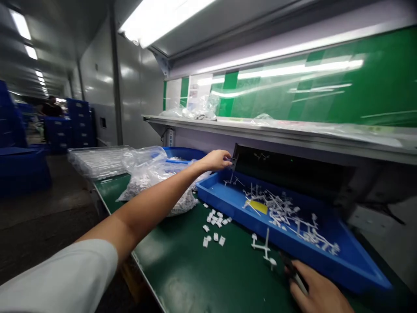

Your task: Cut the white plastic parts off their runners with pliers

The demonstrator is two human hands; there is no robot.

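My left hand (215,161) reaches across the bench, its fingertips pinching a small grey piece (233,161) at the edge of a black panel (286,169). My right hand (317,289) sits at the lower right, gripping a black-handled hand tool (295,274), possibly cutters. Just beyond it, a white moulded sprue (264,250) lies on the green bench mat (182,278). A shallow blue tray (228,208) holds a tangle of white plastic sprues (286,213) and a yellow patch. Several small white plastic pieces (213,226) lie loose on the mat.
A clear bag of white parts (156,184) slumps under my left forearm, with a blue bin (185,153) behind it. Plastic-wrapped stacks (97,161) lie at the bench's far end. A shelf (260,126) runs overhead. Blue crates (80,121) and a distant person (51,108) stand in the aisle.
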